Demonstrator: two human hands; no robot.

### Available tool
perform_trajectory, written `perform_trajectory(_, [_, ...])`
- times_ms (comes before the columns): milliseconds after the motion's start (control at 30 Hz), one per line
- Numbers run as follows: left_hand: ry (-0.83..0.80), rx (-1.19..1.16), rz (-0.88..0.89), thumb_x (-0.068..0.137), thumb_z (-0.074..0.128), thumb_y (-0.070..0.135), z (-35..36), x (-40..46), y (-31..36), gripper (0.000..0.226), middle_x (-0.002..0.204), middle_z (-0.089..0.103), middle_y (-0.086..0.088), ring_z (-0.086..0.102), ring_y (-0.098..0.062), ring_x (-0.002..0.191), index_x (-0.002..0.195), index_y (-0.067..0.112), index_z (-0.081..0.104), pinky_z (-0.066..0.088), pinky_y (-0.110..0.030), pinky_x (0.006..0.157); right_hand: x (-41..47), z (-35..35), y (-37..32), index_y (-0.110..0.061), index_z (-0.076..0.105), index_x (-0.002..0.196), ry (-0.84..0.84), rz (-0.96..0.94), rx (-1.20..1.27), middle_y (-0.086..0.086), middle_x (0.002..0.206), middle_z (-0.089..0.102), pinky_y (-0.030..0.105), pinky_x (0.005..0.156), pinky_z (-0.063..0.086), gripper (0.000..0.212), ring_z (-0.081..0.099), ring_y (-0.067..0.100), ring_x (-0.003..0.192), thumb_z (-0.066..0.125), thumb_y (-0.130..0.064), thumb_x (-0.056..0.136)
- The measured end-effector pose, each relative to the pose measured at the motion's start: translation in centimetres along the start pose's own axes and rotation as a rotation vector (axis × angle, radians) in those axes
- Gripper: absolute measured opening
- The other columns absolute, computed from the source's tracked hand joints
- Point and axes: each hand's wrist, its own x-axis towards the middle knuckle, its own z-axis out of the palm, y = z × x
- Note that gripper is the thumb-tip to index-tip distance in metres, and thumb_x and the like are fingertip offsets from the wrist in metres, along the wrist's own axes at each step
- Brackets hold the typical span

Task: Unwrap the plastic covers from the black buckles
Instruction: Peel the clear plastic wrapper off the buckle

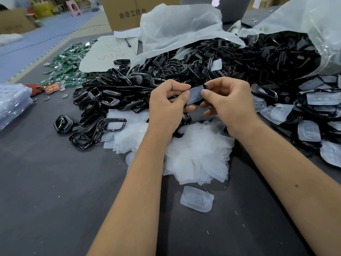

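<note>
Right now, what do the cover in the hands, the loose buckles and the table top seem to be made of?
Cover: thin translucent plastic, frosted and soft-looking; the dark buckle shows dimly through it.
Buckles: black and glossy, with bright highlights on their edges; hard plastic or coated metal, I cannot tell which.
Table top: dark grey and matte, with no reflections; probably fabric or felt.

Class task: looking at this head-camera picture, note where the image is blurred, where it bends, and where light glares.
Head view: the far floor and boxes at top left are soft and out of focus; the hands with the covered buckle are fairly sharp. Wide-angle bending curves the mat edge at left and stretches the forearms. The clear bag at right shows bright sheen; lighting is even, shadows faint.
</note>
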Motion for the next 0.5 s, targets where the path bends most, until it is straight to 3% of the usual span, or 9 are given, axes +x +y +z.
perform_trajectory(133, [-0.025,-0.022,-0.008,0.094,0.070,0.000,0.1,-0.2,0.0,0.007,0.092,0.076,-0.016,0.077,-0.021,0.081,0.096,0.007,0.071,0.063,-0.032,0.068,0.1,-0.2,-0.2,-0.008,0.071,0.093,0.003,-0.025,-0.011,0.005,0.069,0.071,0.028,0.052,0.057,0.012,0.068,0.019,0.055,0.072,0.003,0.089])
perform_trajectory(333, [-0.024,-0.017,-0.052,0.089,0.074,-0.005,0.0,-0.1,0.3,0.015,0.090,0.076,-0.016,0.075,-0.021,0.067,0.096,0.008,0.072,0.061,-0.027,0.064,-0.1,-0.6,-0.4,-0.013,0.072,0.101,-0.082,-0.131,-0.080,0.007,0.070,0.058,0.031,0.049,0.056,0.023,0.062,0.015,0.056,0.064,0.007,0.091])
perform_trajectory(433, [-0.010,-0.109,-0.125,0.089,0.073,-0.008,-0.2,0.0,0.9,0.014,0.081,0.076,-0.013,0.074,-0.019,0.065,0.099,0.002,0.072,0.059,-0.023,0.063,-0.3,-0.9,-0.5,-0.013,0.078,0.100,-0.112,-0.271,-0.215,0.006,0.077,0.068,0.039,0.050,0.059,0.021,0.066,0.019,0.062,0.062,0.001,0.097])
perform_trajectory(500, [0.018,-0.228,-0.225,0.090,0.070,-0.009,-0.7,0.3,1.4,0.013,0.073,0.075,-0.009,0.071,-0.016,0.059,0.099,0.000,0.072,0.054,-0.016,0.056,-0.3,-1.1,-0.6,-0.014,0.079,0.109,-0.154,-0.380,-0.302,0.002,0.088,0.072,0.040,0.058,0.060,0.025,0.067,0.021,0.073,0.060,-0.002,0.099])
